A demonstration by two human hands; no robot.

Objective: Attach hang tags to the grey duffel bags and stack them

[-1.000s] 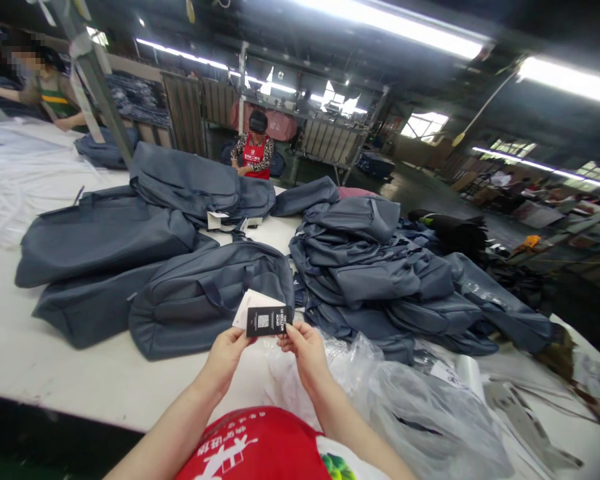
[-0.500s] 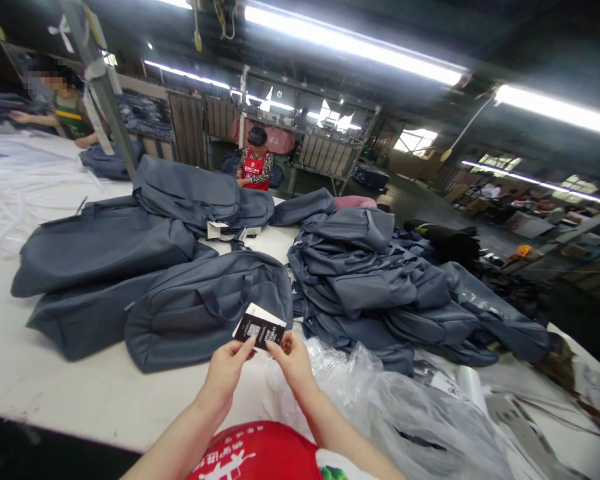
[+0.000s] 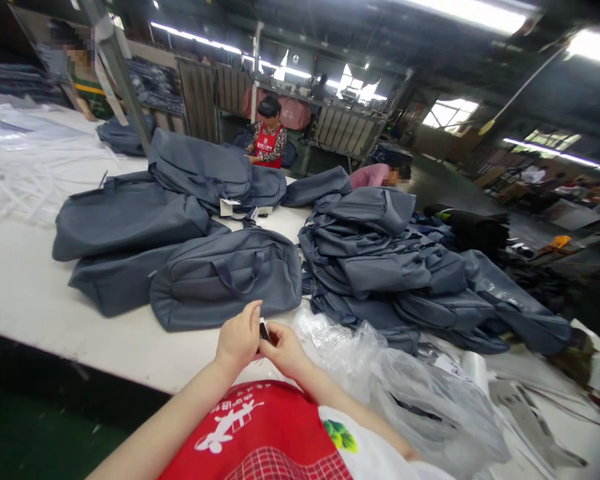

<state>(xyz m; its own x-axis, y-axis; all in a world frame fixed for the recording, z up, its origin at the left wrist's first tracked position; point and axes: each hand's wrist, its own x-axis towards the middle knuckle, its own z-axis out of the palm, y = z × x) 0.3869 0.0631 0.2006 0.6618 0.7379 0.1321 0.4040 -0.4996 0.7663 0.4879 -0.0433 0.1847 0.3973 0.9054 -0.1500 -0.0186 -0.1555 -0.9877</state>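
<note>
Close to my chest, my left hand [image 3: 239, 337] and my right hand [image 3: 283, 347] are both closed around a small black hang tag [image 3: 264, 329]. Only a thin edge of the tag shows between the fingers. Just beyond my hands a stuffed grey-blue bag [image 3: 227, 277] lies on the white table [image 3: 25, 287]. To its right sits a heap of flat grey-blue bags [image 3: 380, 267]. Crumpled clear plastic bags [image 3: 410, 400] lie right of my right hand.
More stuffed grey bags [image 3: 130, 220] are stacked at the left and back, one with white tags [image 3: 230, 207]. White plastic strips [image 3: 20, 173] cover the far left. A person in a red apron [image 3: 267, 137] and another bent person [image 3: 380, 175] work beyond the table.
My hands have drawn back towards my body and lowered. The tag, earlier held flat facing me, is now turned edge-on and mostly hidden in my fingers. The view has shifted left.
</note>
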